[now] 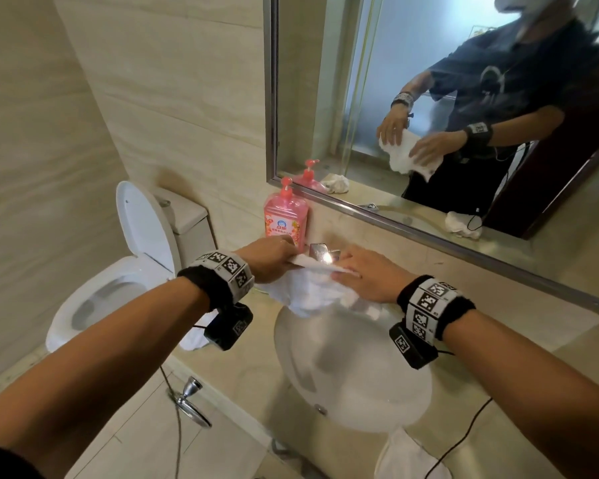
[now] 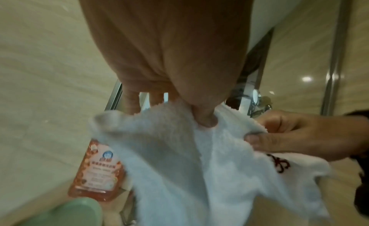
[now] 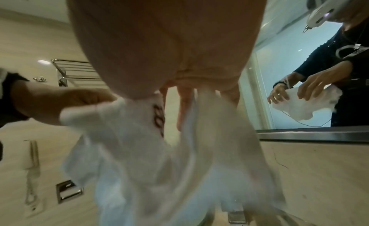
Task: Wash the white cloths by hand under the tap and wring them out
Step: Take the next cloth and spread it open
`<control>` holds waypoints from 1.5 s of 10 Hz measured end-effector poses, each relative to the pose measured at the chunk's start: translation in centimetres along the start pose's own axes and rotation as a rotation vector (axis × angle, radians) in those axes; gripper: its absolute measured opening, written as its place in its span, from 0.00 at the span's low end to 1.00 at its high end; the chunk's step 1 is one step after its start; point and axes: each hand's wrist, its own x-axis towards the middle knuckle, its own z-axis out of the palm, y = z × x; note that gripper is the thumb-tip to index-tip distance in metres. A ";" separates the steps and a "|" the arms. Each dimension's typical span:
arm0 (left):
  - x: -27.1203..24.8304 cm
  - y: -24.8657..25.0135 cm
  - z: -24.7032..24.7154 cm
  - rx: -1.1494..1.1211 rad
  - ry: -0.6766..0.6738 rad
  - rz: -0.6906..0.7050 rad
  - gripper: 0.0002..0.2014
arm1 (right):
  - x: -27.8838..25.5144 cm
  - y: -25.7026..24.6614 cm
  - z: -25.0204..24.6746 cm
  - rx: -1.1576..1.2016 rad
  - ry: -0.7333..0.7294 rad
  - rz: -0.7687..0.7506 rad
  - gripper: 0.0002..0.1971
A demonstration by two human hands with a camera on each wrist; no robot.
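Over the white sink basin [image 1: 357, 392] I hold a white cloth [image 1: 308, 293] with both hands, just in front of the chrome tap [image 1: 320, 253]. My left hand [image 1: 284, 258] pinches the cloth's upper left edge, its thumb [image 2: 203, 119] pressed into the fabric. My right hand [image 1: 343, 273] pinches the upper right edge between thumb and fingers. In the left wrist view the cloth [image 2: 179, 166] hangs in folds and shows dark red stitching [image 2: 279, 164]. In the right wrist view the cloth [image 3: 139, 158] drapes below my fingers [image 3: 184, 106]. I see no water running.
A pink soap pump bottle [image 1: 286, 219] stands on the counter left of the tap. Another white cloth [image 1: 408, 454] lies at the counter's front edge, and one more [image 1: 194, 338] under my left wrist. A toilet [image 1: 118, 274] with raised lid stands left. The mirror [image 1: 429, 98] hangs behind.
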 end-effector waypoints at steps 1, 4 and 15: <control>0.0 0.0 -0.3 -0.189 0.132 -0.056 0.11 | -0.4 0.3 -1.0 0.355 0.195 0.102 0.15; 1.3 3.2 -0.8 -1.258 0.194 -0.437 0.21 | 1.1 -3.3 -0.7 0.893 0.601 0.362 0.17; -0.5 1.2 -0.7 -0.841 0.128 -0.310 0.18 | -0.8 2.5 -0.9 0.176 0.044 0.215 0.21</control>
